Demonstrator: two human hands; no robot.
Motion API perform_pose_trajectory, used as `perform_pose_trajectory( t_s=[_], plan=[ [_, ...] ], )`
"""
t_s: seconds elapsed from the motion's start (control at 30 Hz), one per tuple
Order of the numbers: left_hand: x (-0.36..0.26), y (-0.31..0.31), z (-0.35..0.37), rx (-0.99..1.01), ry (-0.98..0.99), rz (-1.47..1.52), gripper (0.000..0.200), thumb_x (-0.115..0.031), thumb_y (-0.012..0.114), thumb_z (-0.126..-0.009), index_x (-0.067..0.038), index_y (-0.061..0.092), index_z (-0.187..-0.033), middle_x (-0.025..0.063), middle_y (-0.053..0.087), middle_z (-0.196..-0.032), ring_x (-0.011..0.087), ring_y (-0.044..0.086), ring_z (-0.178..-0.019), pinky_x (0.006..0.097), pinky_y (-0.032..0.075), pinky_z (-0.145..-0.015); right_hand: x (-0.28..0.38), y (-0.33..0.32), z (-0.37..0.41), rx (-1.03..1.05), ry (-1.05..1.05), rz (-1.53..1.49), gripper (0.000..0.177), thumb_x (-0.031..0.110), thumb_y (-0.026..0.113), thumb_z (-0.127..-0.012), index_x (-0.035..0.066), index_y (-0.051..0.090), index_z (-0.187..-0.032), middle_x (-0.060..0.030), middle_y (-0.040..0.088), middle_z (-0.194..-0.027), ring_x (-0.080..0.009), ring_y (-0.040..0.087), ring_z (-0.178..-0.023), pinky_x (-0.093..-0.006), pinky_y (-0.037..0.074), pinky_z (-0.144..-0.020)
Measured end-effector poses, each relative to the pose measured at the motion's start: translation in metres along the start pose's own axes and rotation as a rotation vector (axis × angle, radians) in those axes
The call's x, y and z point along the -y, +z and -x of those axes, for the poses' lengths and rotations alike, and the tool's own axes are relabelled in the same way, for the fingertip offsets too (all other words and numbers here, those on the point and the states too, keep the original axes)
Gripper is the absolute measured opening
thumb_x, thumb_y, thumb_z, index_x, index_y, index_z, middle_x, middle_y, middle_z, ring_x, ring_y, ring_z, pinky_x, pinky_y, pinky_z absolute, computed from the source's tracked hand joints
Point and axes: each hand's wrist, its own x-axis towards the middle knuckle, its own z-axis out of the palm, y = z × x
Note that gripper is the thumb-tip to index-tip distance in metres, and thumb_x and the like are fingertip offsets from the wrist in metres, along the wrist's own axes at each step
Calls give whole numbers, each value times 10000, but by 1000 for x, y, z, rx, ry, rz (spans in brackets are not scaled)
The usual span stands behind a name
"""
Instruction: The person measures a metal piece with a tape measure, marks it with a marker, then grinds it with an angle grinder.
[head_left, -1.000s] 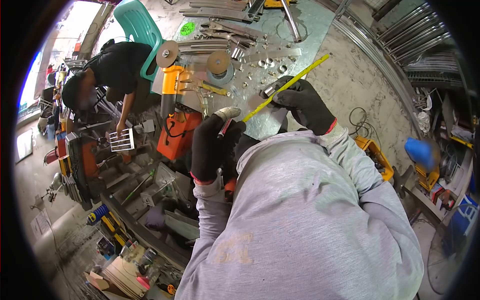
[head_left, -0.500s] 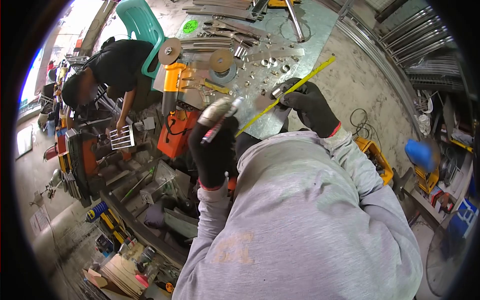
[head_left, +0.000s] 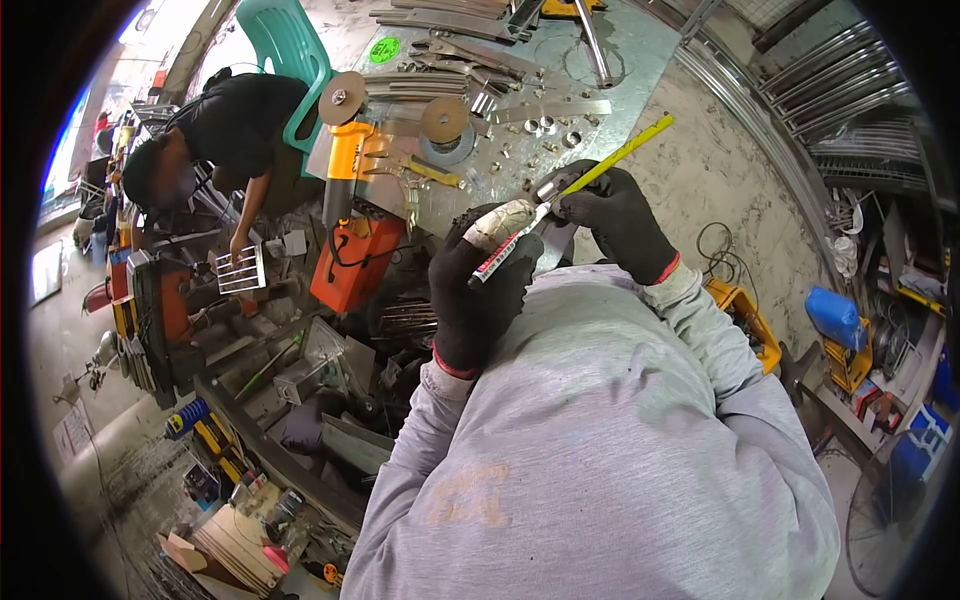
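My left hand (head_left: 478,300), in a black glove with one finger wrapped in whitish tape, is closed around a white marker pen (head_left: 497,258). The pen's tip end meets a short shiny metal tube piece (head_left: 546,189), or comes very close to it. In its black glove, my right hand (head_left: 628,228) pinches that tube piece together with a yellow measuring strip (head_left: 630,148), which slants up to the right. The strip's lower end is hidden behind the hands. Both hands are above the near edge of a metal-topped table (head_left: 640,60).
Small metal rings (head_left: 572,138), pliers (head_left: 470,68), flat bars and an angle grinder (head_left: 346,165) lie on the table. A red-orange case (head_left: 358,265) stands at its left. Beyond, a co-worker (head_left: 235,130) bends over a metal grate (head_left: 240,270) near a green chair (head_left: 290,50).
My left hand has moved right and up, bringing the marker pen to the tube piece. The yellow strip's lower part has gone from view. My right hand stays nearly still.
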Motion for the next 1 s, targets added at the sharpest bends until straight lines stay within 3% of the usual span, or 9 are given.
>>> perform_pose_trajectory(
  t_s=[0.47,0.57,0.7,0.77,0.9,0.97,1.0],
  plan=[
    [9,0,-3,-10,174,-154,403,107,708,-926,43,722,-1323,84,786,-1078,145,731,-928,309,597,-829,5,-1,3,16,12,34,257,129,697,-944,-2,718,-1165,-70,749,-1055,-143,689,-942,-304,563,-901],
    [1,0,-1,8,46,-46,399,107,713,-923,41,724,-1316,81,787,-1077,140,729,-929,304,593,-828,1,-3,0,22,6,88,246,133,697,-945,1,718,-1152,-83,761,-1082,-144,690,-942,-302,564,-902],
    [4,1,-2,6,66,-74,385,102,719,-924,40,729,-1303,79,787,-1071,134,726,-923,298,586,-819,-3,-6,-1,8,14,61,251,131,689,-945,-7,718,-1152,-92,768,-1098,-146,694,-946,-305,570,-907],
    [6,3,-4,-54,106,-106,317,62,792,-881,-14,778,-1188,145,779,-1148,239,767,-895,349,608,-784,-1,-7,0,16,2,28,263,123,683,-945,-19,716,-1163,-91,769,-1089,-156,705,-950,-313,579,-908],
    [3,-8,0,-37,49,-216,296,50,815,-878,-12,780,-1165,145,784,-1123,252,770,-922,355,605,-816,-3,-11,-1,14,9,3,260,123,686,-947,-23,713,-1161,-104,768,-1109,-169,714,-967,-320,587,-901],
    [4,-11,2,-162,251,-236,285,43,824,-891,0,776,-1168,154,795,-1130,262,779,-985,362,607,-877,-8,-13,-1,6,-26,-139,266,134,717,-940,-21,710,-1156,-127,762,-1133,-185,715,-998,-330,585,-915],
    [2,-9,5,-234,244,-206,267,35,829,-911,16,769,-1170,162,803,-1131,258,781,-1027,366,608,-921,-9,-15,-1,3,-27,-137,266,134,717,-940,-21,710,-1156,-127,762,-1133,-185,715,-998,-330,585,-915]
  ],
)
